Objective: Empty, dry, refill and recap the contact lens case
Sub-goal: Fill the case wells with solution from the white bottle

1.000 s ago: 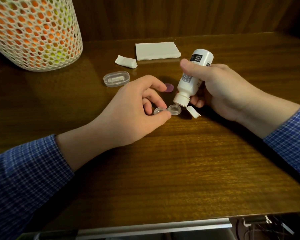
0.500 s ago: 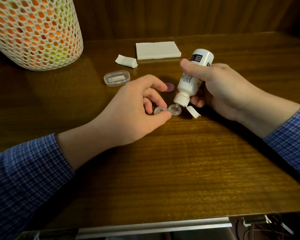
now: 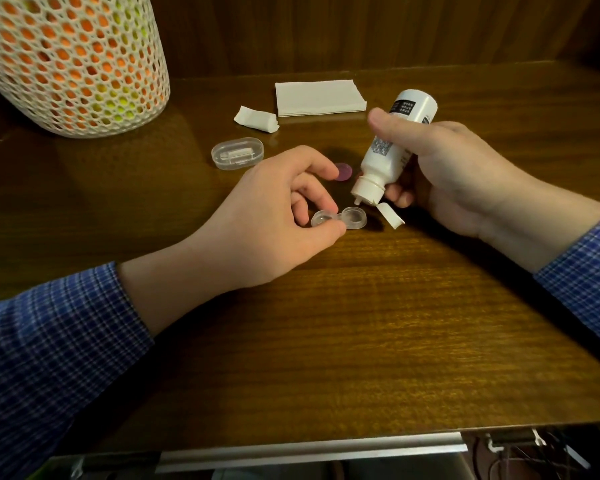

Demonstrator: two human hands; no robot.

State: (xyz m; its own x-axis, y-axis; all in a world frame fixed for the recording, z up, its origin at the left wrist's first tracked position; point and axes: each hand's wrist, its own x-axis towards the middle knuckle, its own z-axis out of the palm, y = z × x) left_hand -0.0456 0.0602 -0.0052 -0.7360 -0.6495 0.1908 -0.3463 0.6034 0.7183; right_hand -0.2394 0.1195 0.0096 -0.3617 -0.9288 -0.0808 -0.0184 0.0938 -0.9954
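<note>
The wooden desk carries everything, and I place the rest by the contact lens case, which lies on it between my hands.

Far to the case's upper left stands the white mesh basket; it plays no part, and I judge it is well clear of any spill. Beyond the case lies a folded tissue, with a crumpled scrap of tissue just left of it. If solution overflows, those are my only means of mopping up, and both are out of easy reach.

My right hand grips the white solution bottle, tipped nozzle-down, its tip hanging just above the case's right well. The hinged flip cap dangles below, close to the case. As I see it, a hard squeeze could flood the shallow well, and a drifting nozzle could touch the rim and foul the tip.

My left hand pinches the case's left well between thumb and fingers. Should that pinch loosen, I'd expect the light case to slide or tilt and dump its fill.

Left of the case sits a clear oval box. Just behind lies one purple screw cap, partly hidden by my finger, easy to knock away. I cannot see a second cap.
</note>
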